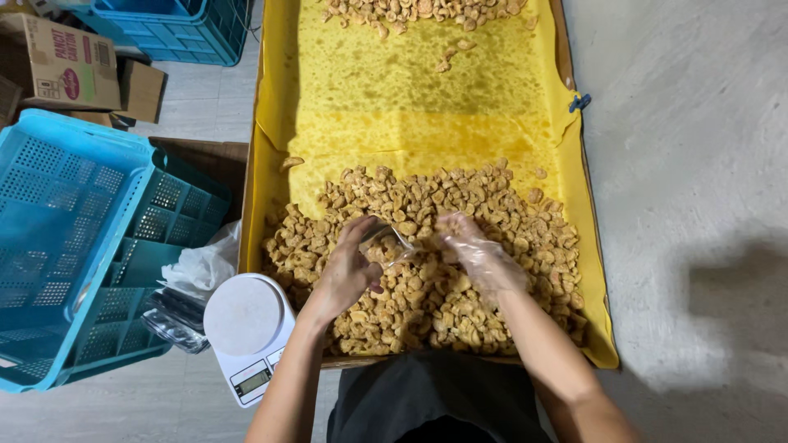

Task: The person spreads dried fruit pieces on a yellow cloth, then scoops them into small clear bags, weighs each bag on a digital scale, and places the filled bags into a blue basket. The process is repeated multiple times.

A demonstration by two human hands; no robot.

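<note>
A long tray lined with yellow oil-stained paper (427,123) holds a heap of golden fried snack pieces (492,213) at its near end. My left hand (345,275), bare, grips a small clear plastic bag (387,242) over the heap. My right hand (480,250) wears a thin clear plastic glove and rests its fingers at the bag's mouth, touching the pieces. A second pile of the same pieces (410,10) lies at the tray's far end.
A white round kitchen scale (246,320) sits left of the tray's near corner. Blue plastic crates (74,238) stand at the left, with a stack of clear bags (172,320) and crumpled white plastic (201,267). Cardboard boxes (61,61) lie at top left. Grey concrete floor (698,164) lies at the right.
</note>
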